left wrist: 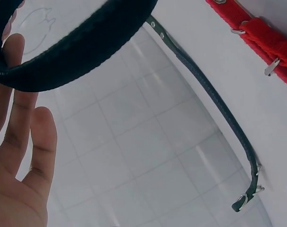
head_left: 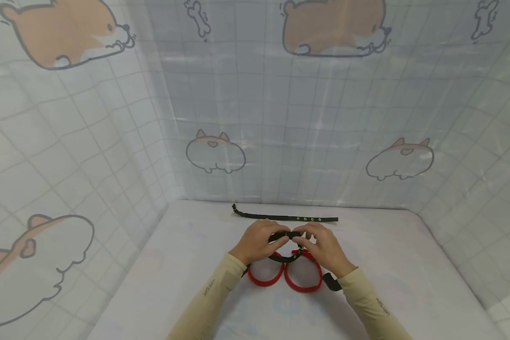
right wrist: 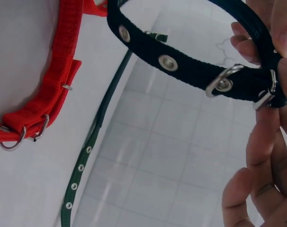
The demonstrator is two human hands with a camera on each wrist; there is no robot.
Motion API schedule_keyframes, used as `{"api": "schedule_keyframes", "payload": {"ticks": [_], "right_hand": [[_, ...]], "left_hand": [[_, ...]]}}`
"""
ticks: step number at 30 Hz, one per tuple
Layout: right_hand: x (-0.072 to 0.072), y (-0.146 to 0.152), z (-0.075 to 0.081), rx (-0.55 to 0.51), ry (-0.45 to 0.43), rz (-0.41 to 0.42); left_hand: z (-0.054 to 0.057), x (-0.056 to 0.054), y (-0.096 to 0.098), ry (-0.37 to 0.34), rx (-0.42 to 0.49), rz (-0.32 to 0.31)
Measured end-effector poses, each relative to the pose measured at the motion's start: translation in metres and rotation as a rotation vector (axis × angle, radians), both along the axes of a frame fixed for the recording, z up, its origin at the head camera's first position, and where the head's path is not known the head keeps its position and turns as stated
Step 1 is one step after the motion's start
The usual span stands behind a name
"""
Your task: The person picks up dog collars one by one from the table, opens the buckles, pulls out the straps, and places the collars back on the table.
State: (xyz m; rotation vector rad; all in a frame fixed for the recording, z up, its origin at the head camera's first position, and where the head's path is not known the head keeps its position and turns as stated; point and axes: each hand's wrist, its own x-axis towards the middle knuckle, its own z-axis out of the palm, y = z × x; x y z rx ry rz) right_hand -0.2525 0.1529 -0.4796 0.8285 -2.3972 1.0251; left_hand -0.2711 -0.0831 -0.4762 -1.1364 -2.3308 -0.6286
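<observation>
Between both hands a dark pet collar is bent into a loop above the table. My left hand pinches its far side between thumb and fingers; in the left wrist view some fingers extend below the band. Opposite, my right hand grips the collar near its metal buckle, beside a D-ring and several eyelets. Below the hands lie two looped red collars, partly covered by the dark one. One red collar shows its buckle and ring in the right wrist view.
A dark green collar lies stretched out along the back of the white table. A black piece sits by the right forearm. Walls of patterned sheeting stand behind and on both sides.
</observation>
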Motion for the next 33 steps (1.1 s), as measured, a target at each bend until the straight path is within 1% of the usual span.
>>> {"api": "schedule_keyframes", "payload": {"ticks": [4, 9, 12, 17, 20, 23, 27, 29, 33], "right_hand": [[-0.001, 0.002, -0.001, -0.027, 0.004, -0.005], [-0.002, 0.003, -0.002, -0.063, 0.051, -0.035], [-0.001, 0.003, 0.0, -0.032, 0.069, -0.065], [0.002, 0.002, 0.0, 0.051, 0.048, -0.148], [0.004, 0.002, -0.001, 0.071, 0.035, -0.188], [0.005, 0.0, 0.0, 0.074, 0.049, -0.213], [0.007, -0.003, 0.003, 0.068, 0.083, -0.238], [0.008, -0.005, 0.004, 0.069, 0.09, -0.25], [0.01, -0.008, 0.004, 0.072, 0.088, -0.243]], "left_hand": [[-0.001, 0.0, -0.001, -0.003, 0.007, 0.012], [-0.003, 0.0, -0.003, -0.019, 0.015, 0.036], [-0.003, 0.0, -0.004, -0.016, 0.011, 0.05], [-0.004, 0.0, -0.004, -0.006, -0.004, 0.076], [-0.005, 0.002, -0.003, -0.013, -0.015, 0.098], [-0.004, 0.004, -0.001, -0.049, -0.013, 0.115], [-0.005, 0.006, 0.005, -0.101, -0.001, 0.122], [-0.006, 0.006, 0.009, -0.1, 0.0, 0.118], [-0.01, 0.007, 0.018, -0.064, -0.016, 0.118]]}}
